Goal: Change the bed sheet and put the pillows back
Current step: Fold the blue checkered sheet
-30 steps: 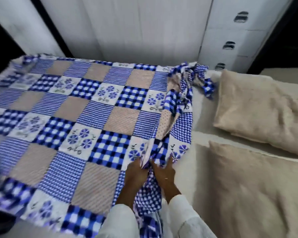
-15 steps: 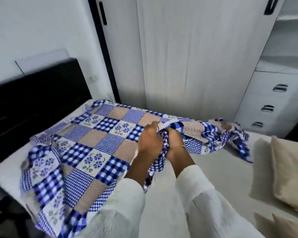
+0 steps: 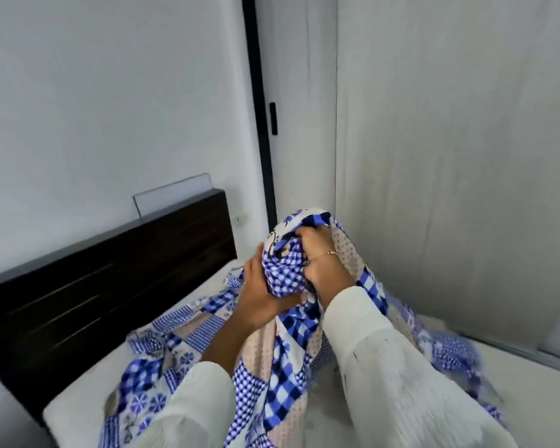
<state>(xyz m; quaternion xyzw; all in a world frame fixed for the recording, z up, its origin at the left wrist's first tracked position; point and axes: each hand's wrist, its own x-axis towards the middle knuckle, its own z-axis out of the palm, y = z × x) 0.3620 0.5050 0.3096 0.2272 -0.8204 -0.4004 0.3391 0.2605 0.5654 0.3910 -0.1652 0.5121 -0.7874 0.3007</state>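
Observation:
The blue, white and beige patchwork bed sheet (image 3: 282, 357) is bunched up and lifted off the bare white mattress (image 3: 78, 392). My left hand (image 3: 259, 295) grips the wad from the left side. My right hand (image 3: 320, 257), with a thin bracelet at the wrist, clutches the top of the same wad from the right. The rest of the sheet hangs down between my white sleeves and trails over the mattress on both sides. No pillows are in view.
A dark wooden headboard (image 3: 110, 276) runs along the left against a white wall. Pale wardrobe doors (image 3: 450, 156) with a black handle (image 3: 274, 118) stand right behind the bed. The mattress corner lies at the lower left.
Both hands have gathered the sheet into a wad and raised it high off the mattress. The spread sheet has been pulled into a heap. My view has swung up and left, and the pillows have left the view.

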